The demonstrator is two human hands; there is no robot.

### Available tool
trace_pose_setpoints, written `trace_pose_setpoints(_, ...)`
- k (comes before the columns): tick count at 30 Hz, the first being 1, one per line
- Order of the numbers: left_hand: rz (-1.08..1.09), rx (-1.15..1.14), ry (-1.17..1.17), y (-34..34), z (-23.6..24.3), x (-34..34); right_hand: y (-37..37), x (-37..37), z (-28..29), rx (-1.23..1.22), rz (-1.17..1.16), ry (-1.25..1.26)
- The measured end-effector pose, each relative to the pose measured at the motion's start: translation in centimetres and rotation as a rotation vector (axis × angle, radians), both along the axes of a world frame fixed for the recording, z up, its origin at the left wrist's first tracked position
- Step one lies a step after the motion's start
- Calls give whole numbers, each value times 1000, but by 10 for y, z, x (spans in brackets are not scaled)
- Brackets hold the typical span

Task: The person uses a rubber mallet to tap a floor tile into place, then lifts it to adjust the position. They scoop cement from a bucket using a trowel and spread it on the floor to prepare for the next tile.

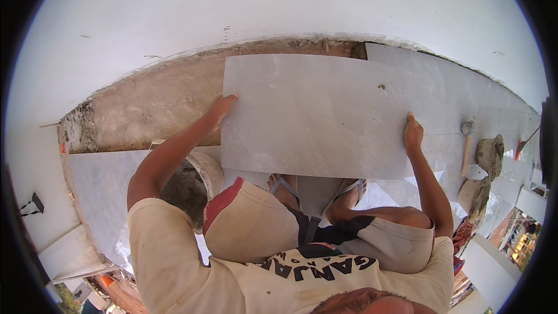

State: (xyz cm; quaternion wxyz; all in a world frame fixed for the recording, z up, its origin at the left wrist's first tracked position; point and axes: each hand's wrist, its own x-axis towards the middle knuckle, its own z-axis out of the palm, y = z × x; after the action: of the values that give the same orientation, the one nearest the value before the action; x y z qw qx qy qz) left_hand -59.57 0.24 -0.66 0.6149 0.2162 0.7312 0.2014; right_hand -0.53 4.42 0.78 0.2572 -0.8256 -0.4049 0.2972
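A large grey floor tile [308, 116] spans the space in front of me, above my sandalled feet. My left hand [221, 110] is closed on its left edge, with the thumb over the top face and the other fingers mostly hidden. On the right edge my right hand [414, 134] grips in the same way. Bare brownish bedding [151, 99] shows beyond the tile's left side, along the wall. The tile's far right part overlaps laid grey tiles [442, 87] in this view; whether it touches anything underneath is hidden.
Beside my left forearm stands a mortar-stained bucket [210, 170] with grey mix inside. To the right lie a mallet [466, 145] with a wooden handle and two more mortar-crusted containers [490, 154]. Laid tiles [107, 183] extend at left. A white wall [279, 6] bounds the far side.
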Motion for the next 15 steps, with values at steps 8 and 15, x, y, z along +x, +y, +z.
trace_pose_setpoints(8, 100, -80, 248, 2, -34, -41, 49, -45, -64, -30, 109, 96)
trace_pose_setpoints(15, 181, -100, 299, 12, -44, -68, 73, -71, -91, -62, 195, 118)
